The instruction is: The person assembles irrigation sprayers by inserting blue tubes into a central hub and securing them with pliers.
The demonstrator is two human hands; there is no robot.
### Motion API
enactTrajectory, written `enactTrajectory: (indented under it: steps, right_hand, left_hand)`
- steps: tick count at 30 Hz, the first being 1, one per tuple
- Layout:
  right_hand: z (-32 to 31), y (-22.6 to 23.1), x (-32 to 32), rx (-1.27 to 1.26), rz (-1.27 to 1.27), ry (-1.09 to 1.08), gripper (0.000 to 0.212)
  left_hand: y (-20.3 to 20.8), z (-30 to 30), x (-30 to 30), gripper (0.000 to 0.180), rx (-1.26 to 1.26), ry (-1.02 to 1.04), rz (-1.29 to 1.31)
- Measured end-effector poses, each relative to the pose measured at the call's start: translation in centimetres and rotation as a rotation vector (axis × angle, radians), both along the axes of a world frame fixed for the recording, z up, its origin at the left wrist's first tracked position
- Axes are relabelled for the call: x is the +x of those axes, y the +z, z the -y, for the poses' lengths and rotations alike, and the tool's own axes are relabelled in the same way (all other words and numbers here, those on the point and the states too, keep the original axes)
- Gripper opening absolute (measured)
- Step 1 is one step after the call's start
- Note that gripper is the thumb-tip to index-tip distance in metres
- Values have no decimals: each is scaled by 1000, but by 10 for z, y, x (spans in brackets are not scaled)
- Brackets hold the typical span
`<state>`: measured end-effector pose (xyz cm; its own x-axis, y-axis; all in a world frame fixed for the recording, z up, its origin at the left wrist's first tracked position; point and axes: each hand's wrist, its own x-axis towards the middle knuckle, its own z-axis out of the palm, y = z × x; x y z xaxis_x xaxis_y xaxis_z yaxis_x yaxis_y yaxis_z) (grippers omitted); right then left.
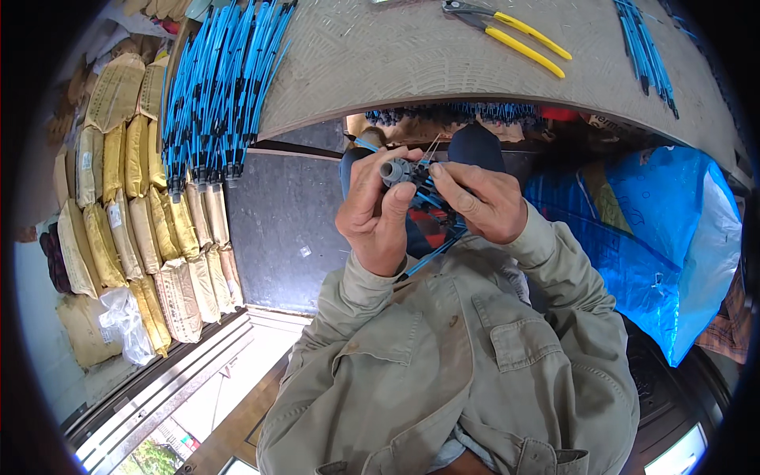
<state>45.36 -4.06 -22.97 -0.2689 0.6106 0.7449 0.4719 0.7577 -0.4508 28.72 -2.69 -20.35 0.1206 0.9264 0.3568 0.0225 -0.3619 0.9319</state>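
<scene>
The desk (372,71) lies ahead. My left grip (376,212) holds the grey plug (402,172) — best kept steady. Whether my right grip (491,207), beside it, pinches anything, I can't tell.

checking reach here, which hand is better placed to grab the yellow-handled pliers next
Probably the right hand: it is nearer the pliers, while the left hand holds the grey piece, though both hands meet there.
</scene>
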Motion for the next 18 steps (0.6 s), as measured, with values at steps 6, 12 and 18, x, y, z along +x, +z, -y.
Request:
enactTrajectory:
  steps: [6,12,18]
  right_hand:
    - [6,3,3,-45,-3,21,52]
    - [10,-5,13,-233,-266,189,47]
    - [12,-12,7,-203,-212,57,40]
  left_hand:
    - [4,3,3,29,70,31,-124]
    - [-8,8,13,31,70,-45,-57]
    - [-14,-6,-1,36,90,-207,-148]
